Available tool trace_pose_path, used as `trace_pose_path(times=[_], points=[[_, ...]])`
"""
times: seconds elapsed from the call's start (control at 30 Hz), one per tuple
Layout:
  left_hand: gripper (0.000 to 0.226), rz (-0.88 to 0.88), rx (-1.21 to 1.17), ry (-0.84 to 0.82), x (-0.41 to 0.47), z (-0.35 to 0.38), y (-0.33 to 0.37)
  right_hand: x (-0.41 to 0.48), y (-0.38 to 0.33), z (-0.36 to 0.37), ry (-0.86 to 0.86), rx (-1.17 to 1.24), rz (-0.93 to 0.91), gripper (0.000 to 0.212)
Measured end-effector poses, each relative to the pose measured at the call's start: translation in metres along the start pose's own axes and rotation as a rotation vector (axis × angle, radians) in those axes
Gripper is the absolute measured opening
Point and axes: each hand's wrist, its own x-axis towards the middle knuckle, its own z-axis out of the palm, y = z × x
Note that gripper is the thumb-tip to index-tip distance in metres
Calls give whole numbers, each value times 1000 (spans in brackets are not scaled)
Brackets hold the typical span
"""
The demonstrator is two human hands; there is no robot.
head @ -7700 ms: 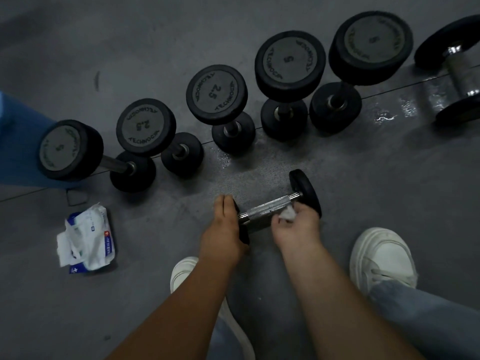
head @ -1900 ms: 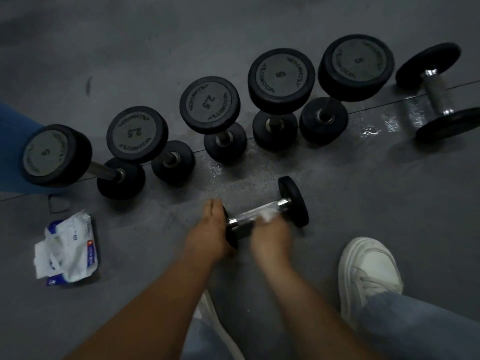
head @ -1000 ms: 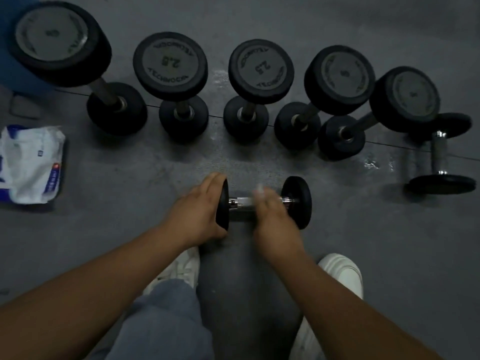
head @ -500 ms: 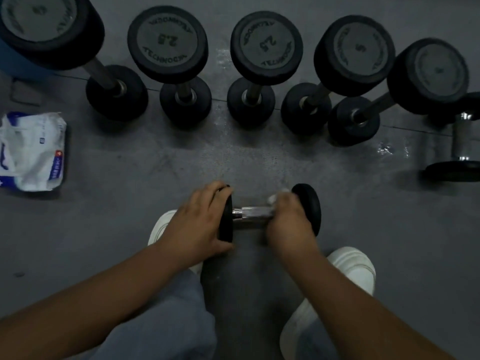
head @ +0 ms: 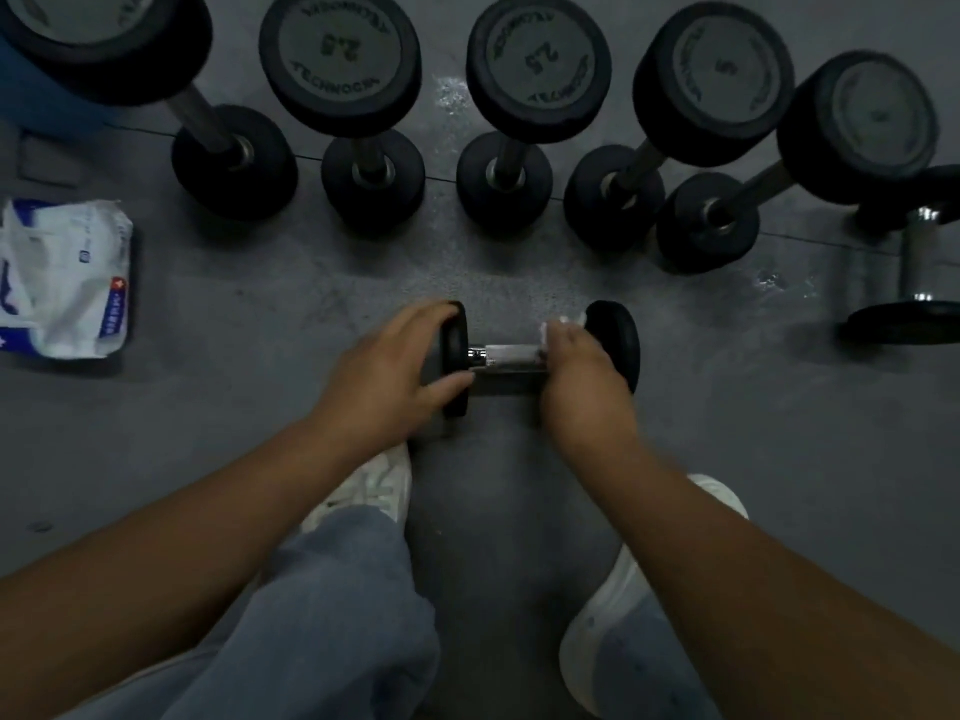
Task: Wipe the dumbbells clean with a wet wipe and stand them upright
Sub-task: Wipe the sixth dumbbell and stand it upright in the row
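A small black dumbbell (head: 511,356) with a shiny handle lies on its side on the grey floor in front of me. My left hand (head: 395,363) grips its left weight, fingers over the rim and thumb below. My right hand (head: 579,374) is wrapped round the handle's right end with a white wet wipe (head: 553,330) showing above the fingers. Several black dumbbells stand upright in a row behind, two marked 2.5 (head: 340,59) (head: 540,57). One more dumbbell (head: 919,272) lies on its side at the far right.
An open white and blue pack of wet wipes (head: 65,278) lies on the floor at the left. My white shoes (head: 371,485) (head: 610,605) and jeans are below the hands. A blue object (head: 21,101) sits at the upper left edge. Wet patches shine near the right dumbbell.
My right hand with the wipe has slid right along the handle toward the right weight. The view has dropped closer and shifted left; my left hand keeps its hold on the left weight.
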Motion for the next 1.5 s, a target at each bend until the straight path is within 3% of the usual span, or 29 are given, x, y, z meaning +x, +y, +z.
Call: trace_pose_path(times=[0.03,0.13,0.2,0.27,0.37,0.4,0.47,0.53,0.57,0.67,0.7,0.77,0.8,0.83,0.93,0.97,1.07,1.2,1.33,1.47,1.5], points=[[88,26,42,-3,0,4,3,3,-10,0,-15,-27,-51,63],[121,19,204,-134,14,14,1,7,-31,4,-110,-27,-263,65],[130,20,278,-166,32,11,-8,29,-18,-6,-49,1,-53,61],[130,22,192,-229,56,-2,-17,43,-16,-11,33,-8,22,60],[124,-38,-117,-297,88,-21,-28,47,-35,-7,-28,24,-323,55],[118,-63,-199,-271,93,-25,-31,55,-34,-11,-17,48,-342,45],[98,-80,-323,-150,96,-26,-33,77,-19,-24,106,103,-178,29],[79,15,-273,21,92,-21,-31,89,-8,-31,224,151,62,24],[81,62,-203,58,91,-18,-29,88,-16,-30,256,95,49,25],[119,82,34,-65,92,-11,-29,72,-41,-11,132,-32,-351,44],[126,87,105,-86,95,-13,-31,75,-38,-13,103,-52,-387,46],[130,82,199,-93,102,-18,-34,88,-26,-23,135,-77,-111,49],[130,77,199,-101,103,-19,-34,90,-25,-28,161,-112,28,50],[129,77,165,-109,103,-19,-34,90,-29,-30,179,-154,42,50],[115,102,-2,-65,96,-14,-29,79,-48,-22,83,-217,-334,36],[107,116,-45,-30,92,-12,-26,79,-45,-25,49,-231,-333,35],[90,116,-111,58,83,-15,-20,81,-34,-37,24,-226,40,34],[104,75,-46,-62,69,-11,-14,49,-43,-24,-119,-139,-152,31],[119,16,-54,-244,44,0,-11,39,-6,-22,4,30,157,32],[114,40,-105,-205,17,6,-7,-1,-21,1,-70,108,-169,35],[114,36,-113,-210,11,8,-7,-3,-14,1,-54,145,-130,36]])
